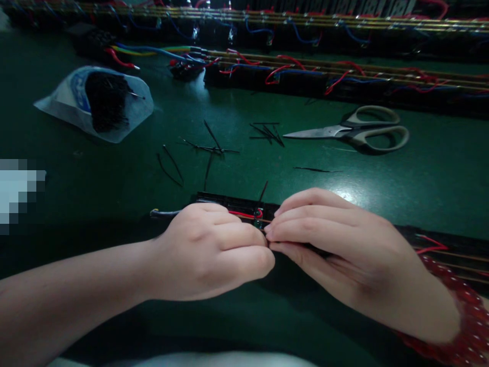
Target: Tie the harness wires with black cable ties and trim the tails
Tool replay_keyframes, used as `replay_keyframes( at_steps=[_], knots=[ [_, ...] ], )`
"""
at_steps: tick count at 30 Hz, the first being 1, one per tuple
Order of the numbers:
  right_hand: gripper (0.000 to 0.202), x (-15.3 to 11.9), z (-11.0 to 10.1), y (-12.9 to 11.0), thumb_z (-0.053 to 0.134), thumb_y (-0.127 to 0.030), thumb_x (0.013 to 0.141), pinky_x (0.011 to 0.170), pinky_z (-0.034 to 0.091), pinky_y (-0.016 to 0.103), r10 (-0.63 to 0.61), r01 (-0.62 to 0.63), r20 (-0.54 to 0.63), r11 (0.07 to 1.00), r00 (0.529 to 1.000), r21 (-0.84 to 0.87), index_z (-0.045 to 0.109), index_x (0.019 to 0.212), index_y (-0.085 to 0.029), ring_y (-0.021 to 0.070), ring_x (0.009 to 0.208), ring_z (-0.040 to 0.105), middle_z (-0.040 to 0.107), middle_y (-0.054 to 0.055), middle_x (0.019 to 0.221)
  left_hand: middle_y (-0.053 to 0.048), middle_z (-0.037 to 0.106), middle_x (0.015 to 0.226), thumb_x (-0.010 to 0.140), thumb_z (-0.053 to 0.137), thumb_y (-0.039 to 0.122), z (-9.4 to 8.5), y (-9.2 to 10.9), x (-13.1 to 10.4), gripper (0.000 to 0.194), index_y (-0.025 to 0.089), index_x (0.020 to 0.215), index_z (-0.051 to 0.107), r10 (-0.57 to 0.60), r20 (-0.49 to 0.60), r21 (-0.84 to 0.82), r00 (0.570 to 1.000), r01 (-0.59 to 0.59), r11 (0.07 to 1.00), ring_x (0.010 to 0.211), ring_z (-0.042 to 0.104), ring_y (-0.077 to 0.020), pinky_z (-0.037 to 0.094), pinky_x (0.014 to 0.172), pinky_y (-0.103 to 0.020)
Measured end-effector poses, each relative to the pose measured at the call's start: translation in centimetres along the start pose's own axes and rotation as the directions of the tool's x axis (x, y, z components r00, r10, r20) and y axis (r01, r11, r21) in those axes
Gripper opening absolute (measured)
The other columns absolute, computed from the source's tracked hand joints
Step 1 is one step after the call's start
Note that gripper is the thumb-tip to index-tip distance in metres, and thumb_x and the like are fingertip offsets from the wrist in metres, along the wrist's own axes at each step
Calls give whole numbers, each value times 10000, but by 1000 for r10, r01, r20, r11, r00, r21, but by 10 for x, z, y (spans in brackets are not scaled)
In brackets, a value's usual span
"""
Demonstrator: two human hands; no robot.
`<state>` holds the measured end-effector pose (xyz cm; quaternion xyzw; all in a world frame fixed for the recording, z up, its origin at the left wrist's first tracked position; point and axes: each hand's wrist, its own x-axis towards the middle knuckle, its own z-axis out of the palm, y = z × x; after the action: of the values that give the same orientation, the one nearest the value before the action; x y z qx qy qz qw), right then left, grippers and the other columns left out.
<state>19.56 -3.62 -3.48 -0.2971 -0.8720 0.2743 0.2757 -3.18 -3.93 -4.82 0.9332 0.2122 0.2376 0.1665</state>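
Observation:
A long black strip [204, 198] with red wires and copper-coloured rails lies across the table under both hands. My left hand [221, 244] is closed, knuckles up, over its left part. My right hand [336, 250] meets it from the right, thumb and fingers pinched together. The fingertips touch at the strip's near edge, and whatever is between them is mostly hidden. Just beyond them, a thin black cable tie [263, 193] sticks up at a slant from the strip. A dark cable end [164, 213] extends left of my left hand.
Loose black cable ties [210, 149] lie in the middle, with short pieces [267, 133] beside scissors [344, 133]. A clear bag [139, 104] of black ties is at left. Two wired strips [298, 76] [305, 30] run along the back, near a black connector block [89, 41].

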Motion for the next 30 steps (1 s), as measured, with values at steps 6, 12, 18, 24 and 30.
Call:
replay_keyframes(
  at_steps=[6,12,18,24,30],
  knots=[
    [152,-2,0,-1,566,-96,971,864,544,206,9,-10,11,1000,1000,21,699,909,-138,93,839,631,732,26,862,32,743,905,928,637,158,0,-3,0,98,188,906,547,-4,-27,-74,1000,2,997,729,671,-111,406,608,-286],
    [153,-2,-2,0,568,-106,969,823,557,214,24,-24,8,999,1000,28,711,943,-154,103,840,648,740,22,872,34,751,920,916,655,159,-1,-3,-2,108,189,920,552,-7,-24,-101,1000,5,995,756,690,-108,412,618,-284],
    [172,-1,-2,-1,559,-82,960,817,549,206,38,-39,15,999,999,30,719,969,-145,107,849,647,743,31,886,41,755,928,903,673,158,-1,-3,-4,132,196,961,562,-41,-44,-103,998,36,994,761,696,-105,434,633,-270],
    [175,-1,-2,0,557,-78,960,819,534,193,46,-47,11,998,999,37,723,971,-132,101,849,631,737,31,883,62,750,910,922,665,173,0,-2,-3,118,211,956,558,-80,-53,-129,995,73,989,771,709,-93,446,645,-254],
    [175,-2,-2,1,548,-95,957,815,540,202,37,-37,13,999,999,23,715,965,-145,109,834,645,743,26,882,67,741,869,934,641,161,-2,1,-2,146,219,914,508,-133,-30,-159,991,127,979,756,707,-84,448,651,-244]
  ],
)
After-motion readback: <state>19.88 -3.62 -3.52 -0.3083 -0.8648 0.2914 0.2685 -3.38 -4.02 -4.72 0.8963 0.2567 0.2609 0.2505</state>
